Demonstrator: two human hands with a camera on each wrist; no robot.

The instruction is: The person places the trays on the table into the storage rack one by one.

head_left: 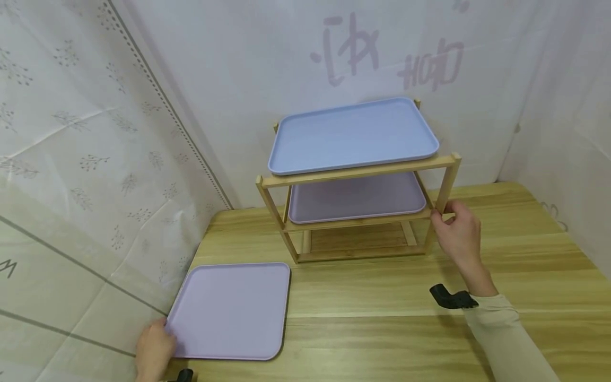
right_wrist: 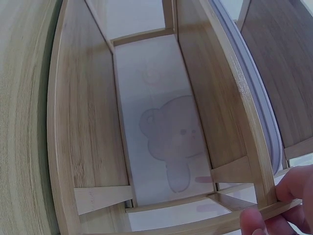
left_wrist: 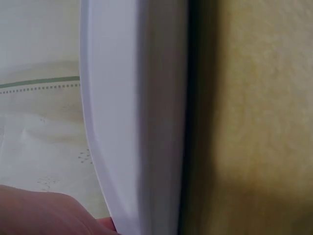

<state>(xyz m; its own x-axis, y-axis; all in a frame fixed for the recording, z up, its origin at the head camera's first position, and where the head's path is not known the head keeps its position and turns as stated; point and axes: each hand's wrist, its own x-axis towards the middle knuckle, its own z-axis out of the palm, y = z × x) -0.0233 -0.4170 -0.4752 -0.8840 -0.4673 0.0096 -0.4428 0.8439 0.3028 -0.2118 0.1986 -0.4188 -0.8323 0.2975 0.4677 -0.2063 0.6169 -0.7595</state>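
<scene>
A light purple tray point(head_left: 229, 313) lies on the table at the left, and my left hand point(head_left: 155, 347) grips its near left edge. The left wrist view shows the tray point(left_wrist: 112, 98) edge-on, with part of the hand point(left_wrist: 44, 213) at its rim. Further back stands a three-tier wooden rack point(head_left: 358, 173). My right hand point(head_left: 459, 231) pinches its right front post beside the middle shelf; thumb and fingers curl round the wood in the right wrist view. On the rack's top tier sits a blue tray point(head_left: 353, 135), and a second purple tray point(head_left: 358, 196) rests on the middle one.
The rack's bottom shelf point(head_left: 355, 237) shows bare wood. Everything stands on a wood-grain table point(head_left: 363, 329). A patterned curtain point(head_left: 86, 159) closes off the left side, and a white sheet point(head_left: 229, 69) with faint writing hangs behind the rack.
</scene>
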